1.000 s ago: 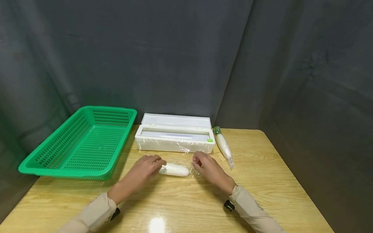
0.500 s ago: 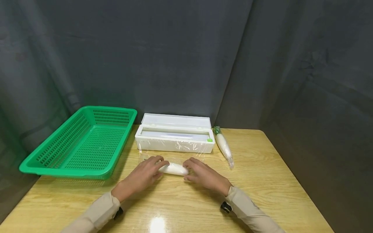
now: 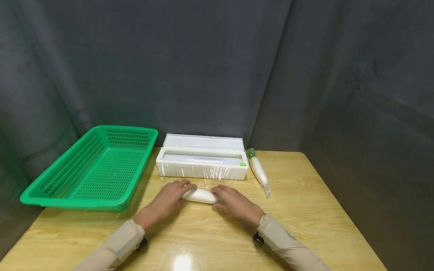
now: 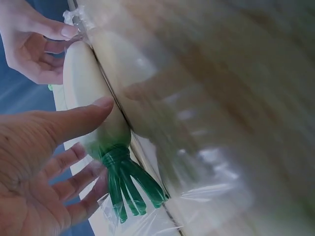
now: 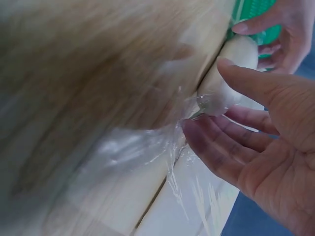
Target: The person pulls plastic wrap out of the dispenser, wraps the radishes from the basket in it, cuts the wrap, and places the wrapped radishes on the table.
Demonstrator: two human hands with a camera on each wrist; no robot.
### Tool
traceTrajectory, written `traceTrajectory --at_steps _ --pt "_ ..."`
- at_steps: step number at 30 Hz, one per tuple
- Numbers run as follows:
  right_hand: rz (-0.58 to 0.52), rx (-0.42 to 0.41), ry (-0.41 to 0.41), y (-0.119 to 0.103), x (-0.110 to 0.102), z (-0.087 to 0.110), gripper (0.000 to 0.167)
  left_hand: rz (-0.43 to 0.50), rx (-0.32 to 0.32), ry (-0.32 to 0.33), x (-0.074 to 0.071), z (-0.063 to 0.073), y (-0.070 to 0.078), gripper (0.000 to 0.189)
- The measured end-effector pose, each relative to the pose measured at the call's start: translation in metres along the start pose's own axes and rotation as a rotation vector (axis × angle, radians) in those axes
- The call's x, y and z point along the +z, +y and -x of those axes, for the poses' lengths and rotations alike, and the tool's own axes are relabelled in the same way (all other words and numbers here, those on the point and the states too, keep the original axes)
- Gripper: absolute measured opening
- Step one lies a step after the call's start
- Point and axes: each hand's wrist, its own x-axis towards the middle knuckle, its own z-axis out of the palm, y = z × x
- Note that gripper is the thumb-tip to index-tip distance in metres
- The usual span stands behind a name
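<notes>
A white radish (image 3: 200, 195) with a green leafy end lies crosswise before me on clear cling film (image 3: 203, 184). My left hand (image 3: 168, 199) grips its leaf end, the thumb on one side and the fingers round the other. The green leaves (image 4: 130, 187) show below that hand in the left wrist view. At the other end, my right hand (image 3: 235, 203) holds the radish's tip, with crinkled film by its fingers (image 5: 211, 145). The film stretches back to the open white cling film dispenser (image 3: 202, 171), which has a green slider (image 3: 242, 164).
Left of the dispenser stands a green plastic basket (image 3: 133, 188) with slotted sides. A second white radish (image 3: 259, 171), wrapped in film, lies to the dispenser's right. Dark grey curtains (image 3: 203, 67) hang behind the wooden table (image 3: 305, 226).
My right hand has moved left from the loose film onto the radish's tip. My left hand has come down around the leaf end. The radish has shifted slightly left.
</notes>
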Motion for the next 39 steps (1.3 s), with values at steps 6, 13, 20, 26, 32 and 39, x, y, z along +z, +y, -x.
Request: traceTrajectory --at_steps 6,13,20,26,32,39 --pt "0.065 -0.04 0.028 0.002 0.006 -0.009 0.031 -0.034 0.013 0.024 0.001 -0.002 0.0 0.059" --pt "0.111 -0.093 0.038 0.003 0.005 -0.018 0.024 -0.05 0.057 0.056 0.0 -0.007 -0.003 0.055" --pt "0.165 -0.122 0.004 0.007 0.003 -0.019 0.017 -0.06 0.063 0.049 0.001 -0.01 -0.003 0.05" --pt "0.147 -0.061 -0.044 0.006 -0.002 -0.02 0.018 -0.034 0.053 0.008 0.0 -0.013 -0.007 0.047" --pt "0.234 -0.105 0.1 0.0 -0.001 -0.018 0.045 -0.021 0.06 -0.022 -0.002 -0.018 -0.011 0.044" --pt "0.293 -0.182 0.146 0.001 0.008 -0.031 0.04 0.013 0.01 -0.055 -0.004 -0.024 -0.012 0.04"
